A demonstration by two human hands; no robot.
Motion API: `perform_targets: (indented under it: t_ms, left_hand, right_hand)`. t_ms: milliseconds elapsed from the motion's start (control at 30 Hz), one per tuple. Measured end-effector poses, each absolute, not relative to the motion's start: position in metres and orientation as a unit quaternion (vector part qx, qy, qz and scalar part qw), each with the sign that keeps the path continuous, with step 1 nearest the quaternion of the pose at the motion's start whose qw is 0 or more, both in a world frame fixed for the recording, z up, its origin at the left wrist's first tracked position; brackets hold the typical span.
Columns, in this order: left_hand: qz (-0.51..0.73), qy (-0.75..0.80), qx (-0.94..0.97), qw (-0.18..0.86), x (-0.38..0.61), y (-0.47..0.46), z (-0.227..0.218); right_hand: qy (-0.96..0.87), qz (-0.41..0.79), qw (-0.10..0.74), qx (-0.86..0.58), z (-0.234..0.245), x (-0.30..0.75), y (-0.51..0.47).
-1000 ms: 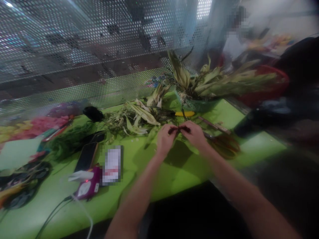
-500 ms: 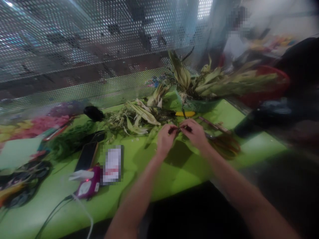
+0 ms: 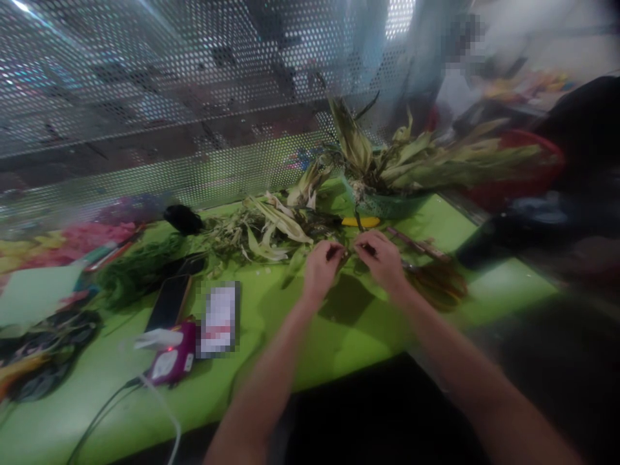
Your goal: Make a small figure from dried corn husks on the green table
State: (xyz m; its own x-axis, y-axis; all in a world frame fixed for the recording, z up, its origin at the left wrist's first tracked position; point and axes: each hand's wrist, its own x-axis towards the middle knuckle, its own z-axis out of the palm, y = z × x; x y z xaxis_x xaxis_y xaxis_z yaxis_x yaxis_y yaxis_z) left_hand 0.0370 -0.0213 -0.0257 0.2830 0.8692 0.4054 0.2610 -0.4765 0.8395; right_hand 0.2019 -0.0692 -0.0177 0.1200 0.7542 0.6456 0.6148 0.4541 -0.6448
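My left hand (image 3: 320, 270) and my right hand (image 3: 382, 258) are held close together over the green table (image 3: 349, 336), both with fingers curled in a pinch. Between them runs a thin dark strand or stem (image 3: 347, 253), too small and blurred to name. Just beyond my hands lies a heap of pale green leaves and husks (image 3: 274, 226). A yellow tool handle (image 3: 359, 221) lies past my right hand.
A basin of long leaves (image 3: 402, 168) stands at the back right by a red tub (image 3: 523, 168). Scissors with reddish handles (image 3: 436, 278) lie right of my hand. Phones (image 3: 169, 300), a magenta power bank (image 3: 169, 361) with cables, and coloured material (image 3: 58, 245) sit at the left. A perforated metal screen (image 3: 194, 97) closes the back.
My two hands have drawn slightly apart, stretching the thin dark strand between them. Everything else stays where it was.
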Motion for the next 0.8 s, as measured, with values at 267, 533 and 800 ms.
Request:
perform_targets:
  t_ms: [267, 533, 800]
  left_hand:
    - [0.424, 0.425, 0.653, 0.461, 0.036, -0.013, -0.025]
    - [0.44, 0.271, 0.485, 0.706, 0.038, -0.024, -0.013]
    - [0.424, 0.181, 0.432, 0.775, 0.039, -0.034, -0.003]
  right_hand:
    - [-0.586, 0.264, 0.606, -0.469, -0.013, 0.198, -0.076]
    - [-0.407, 0.538, 0.64, -0.366, -0.011, 0.2, -0.072]
    - [-0.343, 0.629, 0.637, -0.286, -0.009, 0.197, -0.074]
